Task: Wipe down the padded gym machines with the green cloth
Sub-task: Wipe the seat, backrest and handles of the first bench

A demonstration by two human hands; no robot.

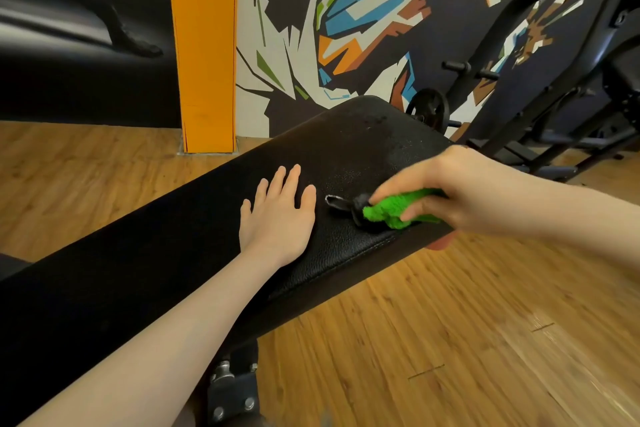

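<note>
Left hand (277,215) lay flat, fingers spread, on black padded bench (363,142); right hand (460,191) gripped bunched green cloth (394,210) at bench's right edge.

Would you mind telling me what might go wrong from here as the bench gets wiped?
The right hand grips the green cloth bunched small at the black pad's near edge, so it may slide off or miss patches. The left hand lies flat on the pad, and that area may go unwiped.
</note>
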